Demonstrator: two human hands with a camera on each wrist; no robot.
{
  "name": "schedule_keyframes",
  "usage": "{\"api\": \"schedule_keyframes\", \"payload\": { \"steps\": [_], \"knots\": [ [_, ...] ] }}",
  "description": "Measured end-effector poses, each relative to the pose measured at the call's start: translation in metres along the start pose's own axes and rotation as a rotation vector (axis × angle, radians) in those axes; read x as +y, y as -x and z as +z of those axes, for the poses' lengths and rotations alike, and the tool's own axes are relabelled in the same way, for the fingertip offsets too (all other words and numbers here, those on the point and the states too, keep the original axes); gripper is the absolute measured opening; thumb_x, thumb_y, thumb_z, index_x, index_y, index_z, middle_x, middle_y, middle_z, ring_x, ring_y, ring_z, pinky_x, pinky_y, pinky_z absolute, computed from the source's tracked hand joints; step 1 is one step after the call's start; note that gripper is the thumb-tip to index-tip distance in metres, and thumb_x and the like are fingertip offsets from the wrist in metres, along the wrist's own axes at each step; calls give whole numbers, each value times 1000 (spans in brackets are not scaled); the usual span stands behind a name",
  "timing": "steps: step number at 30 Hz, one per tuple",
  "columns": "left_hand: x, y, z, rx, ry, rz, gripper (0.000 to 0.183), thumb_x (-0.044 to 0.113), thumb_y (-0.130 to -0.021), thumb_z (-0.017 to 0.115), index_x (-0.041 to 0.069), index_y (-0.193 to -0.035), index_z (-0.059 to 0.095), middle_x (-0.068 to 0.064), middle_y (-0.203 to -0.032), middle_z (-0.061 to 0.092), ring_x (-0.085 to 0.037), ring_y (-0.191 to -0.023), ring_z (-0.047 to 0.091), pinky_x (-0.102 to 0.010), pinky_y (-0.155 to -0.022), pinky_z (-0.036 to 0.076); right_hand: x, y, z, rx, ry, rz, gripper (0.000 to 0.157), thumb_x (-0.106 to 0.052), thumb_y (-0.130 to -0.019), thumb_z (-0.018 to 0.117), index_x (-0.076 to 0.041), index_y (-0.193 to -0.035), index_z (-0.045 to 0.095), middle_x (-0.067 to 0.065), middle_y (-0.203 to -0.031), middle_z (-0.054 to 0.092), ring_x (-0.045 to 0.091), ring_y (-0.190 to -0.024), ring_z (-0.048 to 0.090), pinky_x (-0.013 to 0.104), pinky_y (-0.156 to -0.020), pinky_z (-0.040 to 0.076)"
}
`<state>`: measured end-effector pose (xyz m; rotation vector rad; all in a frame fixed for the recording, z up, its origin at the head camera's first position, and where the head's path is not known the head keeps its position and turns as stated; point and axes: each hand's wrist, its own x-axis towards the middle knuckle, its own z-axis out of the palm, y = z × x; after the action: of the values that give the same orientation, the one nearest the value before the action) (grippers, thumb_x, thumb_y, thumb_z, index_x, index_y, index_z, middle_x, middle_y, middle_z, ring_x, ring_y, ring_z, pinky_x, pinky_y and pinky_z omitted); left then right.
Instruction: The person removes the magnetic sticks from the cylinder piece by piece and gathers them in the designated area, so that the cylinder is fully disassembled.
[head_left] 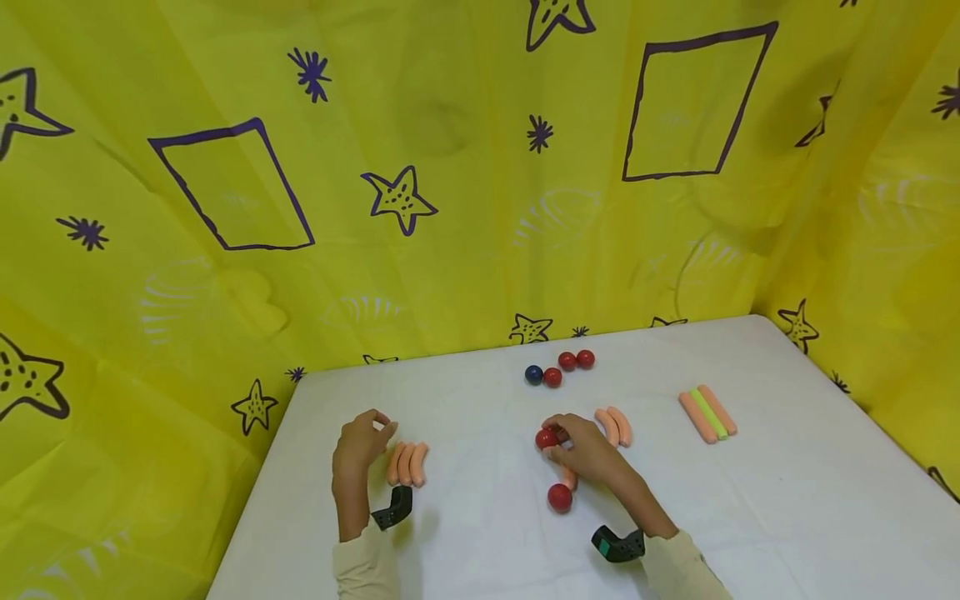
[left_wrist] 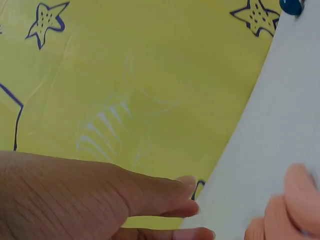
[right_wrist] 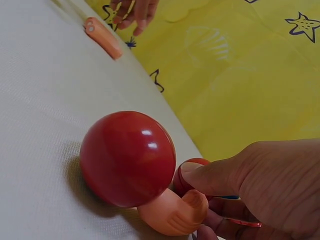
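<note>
In the head view, my right hand (head_left: 581, 446) pinches a red ball (head_left: 547, 439) between thumb and fingers. Just below it lies a curved, sausage-like orange piece (head_left: 568, 477), partly hidden by that hand, with another red ball (head_left: 559, 498) at its near end. The right wrist view shows this near ball (right_wrist: 127, 159) large, the curved piece (right_wrist: 172, 212) beside it and my thumb on the held ball (right_wrist: 184, 182). My left hand (head_left: 362, 446) hovers with loosely bent fingers and holds nothing, left of three curved orange pieces (head_left: 407, 464) lying side by side.
On the white table (head_left: 480, 550), a blue ball (head_left: 533, 375) and three red balls (head_left: 567, 361) sit at the back. Two curved orange pieces (head_left: 613, 427) lie right of my right hand. Farther right are straight orange and green sticks (head_left: 708, 413). Yellow patterned cloth (head_left: 465, 275) surrounds the table.
</note>
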<state>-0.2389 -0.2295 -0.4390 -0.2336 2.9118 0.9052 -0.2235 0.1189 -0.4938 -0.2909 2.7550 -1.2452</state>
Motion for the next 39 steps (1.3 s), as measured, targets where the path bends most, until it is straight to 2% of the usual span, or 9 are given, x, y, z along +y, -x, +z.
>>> {"api": "schedule_keyframes", "payload": {
  "steps": [5,9,12,15,19,24,28,33,39],
  "knots": [
    [21,-1,11,67,39,100,25,23,-95,61,2,-107,65,-16,-91,71,-22,-70,63,-34,-58,49,-1,1,-2,0,11,10,37,-13,-85,75,-9,-120,64,4,-111,64,16,-100,58,37,-90,53],
    [41,0,25,39,61,201,20,22,-94,62,5,-103,67,-13,-88,72,-20,-69,62,-34,-59,50,-3,2,-4,-11,6,17,36,-10,-84,75,-6,-118,64,3,-104,64,15,-94,58,33,-85,52],
    [56,0,39,-36,107,290,18,20,-94,63,5,-102,68,-12,-87,70,-20,-69,64,-31,-60,49,-4,4,-5,-32,26,24,34,-9,-84,74,-3,-115,64,2,-91,60,13,-84,53,27,-75,48],
    [71,0,56,-159,159,391,18,19,-95,63,4,-103,67,-13,-89,69,-23,-69,65,-28,-60,49,-5,7,-7,-54,70,41,33,-11,-84,75,-1,-113,64,1,-76,55,13,-72,50,23,-63,40],
    [91,1,81,-289,136,482,21,20,-95,63,4,-108,66,-14,-95,69,-22,-77,65,-29,-64,50,-7,12,-10,-74,89,64,25,-12,-84,75,-2,-104,63,1,-65,53,13,-62,48,22,-56,36],
    [109,5,109,-328,87,531,28,17,-91,67,4,-116,65,-17,-104,67,-25,-89,65,-32,-73,52,-9,14,-13,-81,69,63,14,-11,-85,73,-5,-89,61,-1,-66,56,12,-66,49,22,-59,38],
    [116,9,125,-318,87,544,34,16,-88,71,5,-120,65,-17,-105,65,-24,-87,63,-27,-71,49,-8,12,-13,-75,70,56,14,-10,-84,74,-7,-87,61,-1,-65,55,12,-65,49,22,-58,37],
    [120,11,133,-292,78,528,35,14,-85,75,7,-119,67,-13,-100,63,-16,-81,57,-23,-69,46,-8,8,-11,-62,94,52,14,-12,-83,76,-8,-89,65,-1,-70,56,12,-68,50,23,-61,40],
    [120,13,135,-284,57,516,32,13,-84,76,7,-114,69,-9,-97,62,-14,-83,54,-22,-72,46,-7,5,-7,-50,76,36,15,-12,-82,77,-8,-93,68,-2,-75,58,12,-72,51,22,-64,44]
  ]
}}
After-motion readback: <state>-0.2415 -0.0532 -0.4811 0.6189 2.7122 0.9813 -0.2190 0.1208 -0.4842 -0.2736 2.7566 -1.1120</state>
